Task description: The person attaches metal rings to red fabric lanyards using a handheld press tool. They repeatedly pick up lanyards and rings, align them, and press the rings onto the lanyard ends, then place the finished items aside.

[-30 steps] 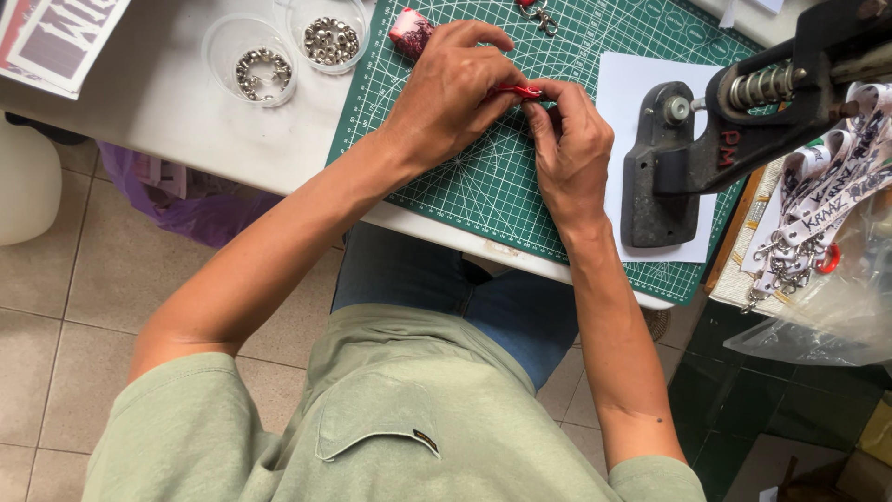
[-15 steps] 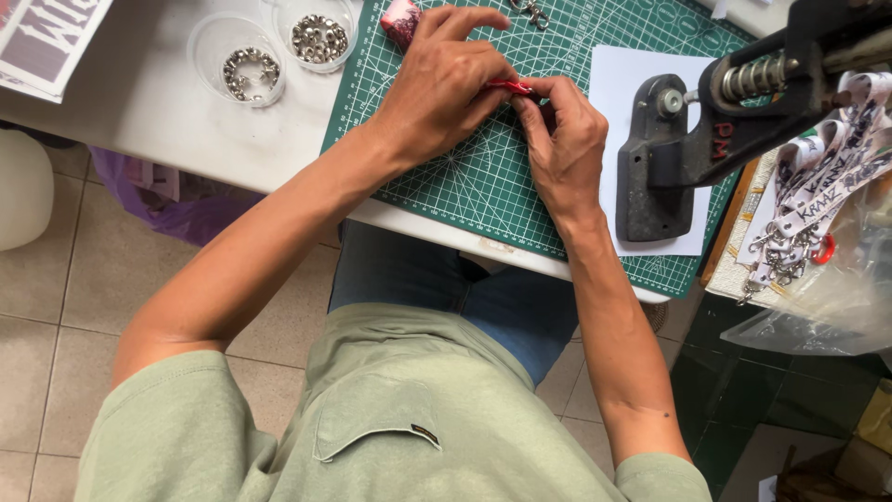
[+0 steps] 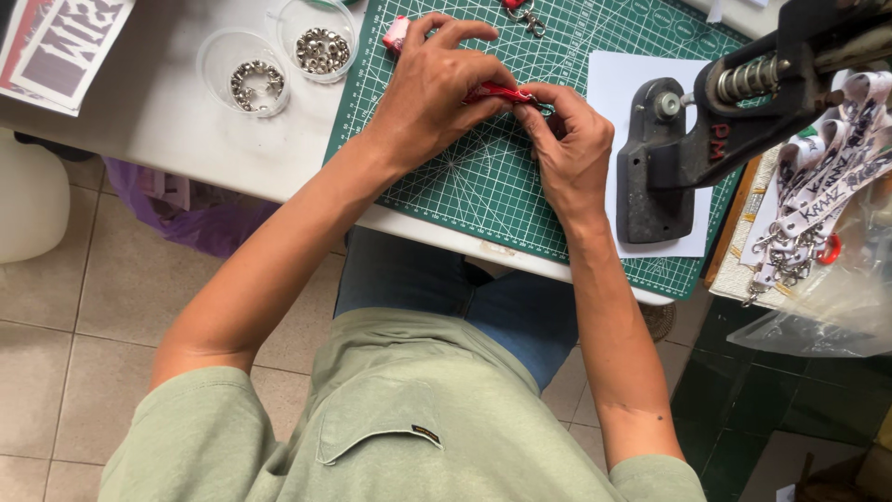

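Both hands meet over a green cutting mat [image 3: 465,191] on a white table. My left hand [image 3: 432,88] pinches a red strap [image 3: 497,93] from the left. My right hand [image 3: 571,144] grips the strap's other end, where a small metal clip shows at my fingertips. Most of the strap is hidden under my fingers. A pink and red roll [image 3: 397,33] lies just beyond my left hand.
A black hand press [image 3: 706,139] stands on white paper at the right of the mat. Two clear cups of metal eyelets [image 3: 258,79] sit at the left. Printed white lanyards [image 3: 818,200] and a clear bag hang at the right. A metal hook [image 3: 528,19] lies at the mat's far edge.
The hands stay together on the red strap with only small finger shifts. The view has drifted slightly.
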A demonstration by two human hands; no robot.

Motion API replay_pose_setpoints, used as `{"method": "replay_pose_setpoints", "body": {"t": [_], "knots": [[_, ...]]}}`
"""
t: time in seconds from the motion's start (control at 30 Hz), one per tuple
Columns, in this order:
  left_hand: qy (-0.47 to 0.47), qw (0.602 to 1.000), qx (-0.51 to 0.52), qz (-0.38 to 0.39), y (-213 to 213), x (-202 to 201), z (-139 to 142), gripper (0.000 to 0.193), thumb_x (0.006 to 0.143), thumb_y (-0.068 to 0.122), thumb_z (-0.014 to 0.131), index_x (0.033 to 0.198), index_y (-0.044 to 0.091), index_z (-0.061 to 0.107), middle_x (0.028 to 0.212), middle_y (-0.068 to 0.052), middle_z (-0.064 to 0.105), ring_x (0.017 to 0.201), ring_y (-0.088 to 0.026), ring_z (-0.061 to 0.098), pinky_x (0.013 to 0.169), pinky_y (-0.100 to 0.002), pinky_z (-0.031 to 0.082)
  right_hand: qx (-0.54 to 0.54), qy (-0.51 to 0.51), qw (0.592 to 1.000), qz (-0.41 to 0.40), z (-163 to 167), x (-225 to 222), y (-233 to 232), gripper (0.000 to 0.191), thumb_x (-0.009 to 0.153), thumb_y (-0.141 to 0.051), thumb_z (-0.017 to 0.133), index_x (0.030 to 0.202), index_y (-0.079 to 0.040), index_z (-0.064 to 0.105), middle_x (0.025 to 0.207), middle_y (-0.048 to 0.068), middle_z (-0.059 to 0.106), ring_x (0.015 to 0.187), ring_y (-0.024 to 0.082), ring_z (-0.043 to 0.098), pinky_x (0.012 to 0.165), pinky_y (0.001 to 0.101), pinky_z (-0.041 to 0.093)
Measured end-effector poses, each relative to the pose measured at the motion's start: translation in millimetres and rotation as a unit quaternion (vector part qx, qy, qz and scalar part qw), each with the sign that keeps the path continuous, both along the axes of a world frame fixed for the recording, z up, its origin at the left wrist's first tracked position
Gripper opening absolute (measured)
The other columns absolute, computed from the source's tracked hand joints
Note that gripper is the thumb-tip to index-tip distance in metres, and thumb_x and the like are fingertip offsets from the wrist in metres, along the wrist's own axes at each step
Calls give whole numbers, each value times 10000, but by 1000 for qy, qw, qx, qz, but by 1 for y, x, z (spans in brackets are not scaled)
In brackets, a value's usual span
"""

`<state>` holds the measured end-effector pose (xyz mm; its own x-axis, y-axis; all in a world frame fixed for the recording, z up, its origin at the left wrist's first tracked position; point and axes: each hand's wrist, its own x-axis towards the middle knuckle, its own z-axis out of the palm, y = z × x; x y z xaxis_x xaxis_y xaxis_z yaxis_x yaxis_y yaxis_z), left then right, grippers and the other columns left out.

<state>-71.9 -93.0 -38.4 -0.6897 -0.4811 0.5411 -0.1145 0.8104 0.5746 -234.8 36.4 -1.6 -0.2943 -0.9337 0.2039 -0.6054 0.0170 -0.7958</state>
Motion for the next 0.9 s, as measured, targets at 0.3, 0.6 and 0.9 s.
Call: {"method": "replay_pose_setpoints", "body": {"t": [0.3, 0.6, 0.9], "knots": [[4, 1000, 1, -3, 1, 2, 1, 112, 973, 210, 828, 1047, 136, 789, 985, -9, 777, 1310, -243, 585, 1148, -505, 297, 12, -18, 1000, -7, -2, -1, 1, 157, 1018, -148, 766, 1145, -55, 768, 783, 2, 717, 579, 28, 568, 483, 206, 411], [-1, 1000, 12, -5, 1, 7, 6, 129, 957, 238, 841, 1029, 136, 805, 1009, -47, 771, 1295, -241, 588, 1158, -518, 293, -10, 17, 1000, 14, -1, 1, 0, 140, 1014, -101, 748, 1135, -32, 759, 969, 47, 766, 649, 56, 635, 544, 216, 489], [-25, 998, 57, -25, -1, 14, 14, 137, 948, 239, 832, 1016, 123, 802, 981, -35, 779, 1258, -245, 622, 1155, -539, 295, -2, 18, 1000, 20, -2, 6, -3, 122, 1001, -120, 745, 1094, -45, 768, 924, 43, 778, 646, 66, 653, 542, 219, 496]]}}
